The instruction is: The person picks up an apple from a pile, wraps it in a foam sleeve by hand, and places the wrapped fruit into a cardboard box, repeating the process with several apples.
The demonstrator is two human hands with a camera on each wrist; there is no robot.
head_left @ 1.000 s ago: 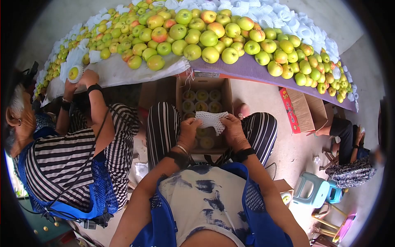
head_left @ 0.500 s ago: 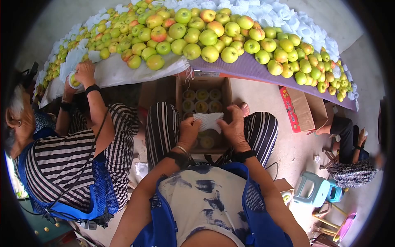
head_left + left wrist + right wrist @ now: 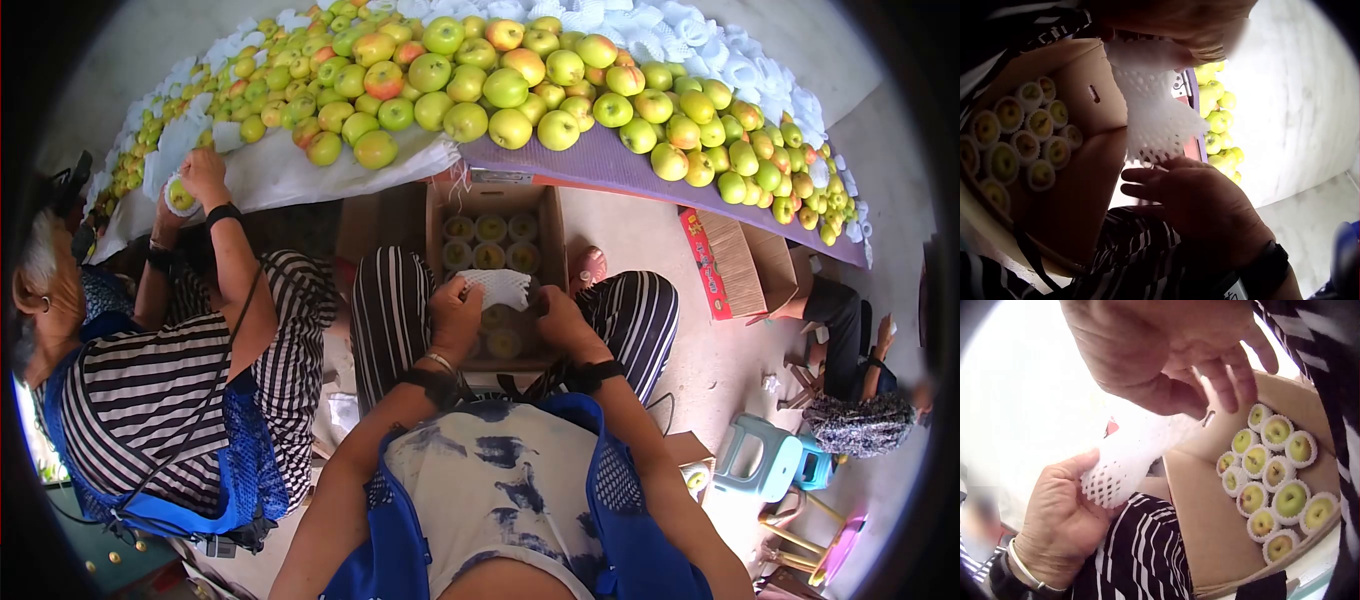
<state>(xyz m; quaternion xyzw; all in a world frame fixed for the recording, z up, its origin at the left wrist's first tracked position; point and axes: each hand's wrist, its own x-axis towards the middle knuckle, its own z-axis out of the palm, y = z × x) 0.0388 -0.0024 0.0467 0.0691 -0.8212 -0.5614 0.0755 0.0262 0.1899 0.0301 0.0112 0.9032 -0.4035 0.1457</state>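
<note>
A white foam fruit net (image 3: pixel 503 289) is stretched sideways above a cardboard box (image 3: pixel 433 225) between the person's knees. My left hand (image 3: pixel 455 315) pinches its left end between thumb and fingers; the right wrist view shows this left hand (image 3: pixel 1063 512) with the net's diamond mesh (image 3: pixel 1110 481) spreading out of it. My right hand (image 3: pixel 568 325) is at the other end, its thumb tip right at the net's edge and its fingers loosely spread apart in the right wrist view. Below, apples (image 3: pixel 1275 431) in white foam sleeves line the box.
A heap of yellow-green apples (image 3: pixel 505 90) covers the raised table ahead, with foam nets (image 3: pixel 690 40) piled behind. On the left another person (image 3: pixel 150 390) handles an apple (image 3: pixel 180 195). At right are a red-sided carton (image 3: pixel 705 268), a stool (image 3: pixel 757 460) and a seated person (image 3: pixel 855 420).
The right hand lets go of the net's right end, lifts slightly away, then returns lower beside it. The left hand keeps its pinch, and the net now bulges wider near it.
</note>
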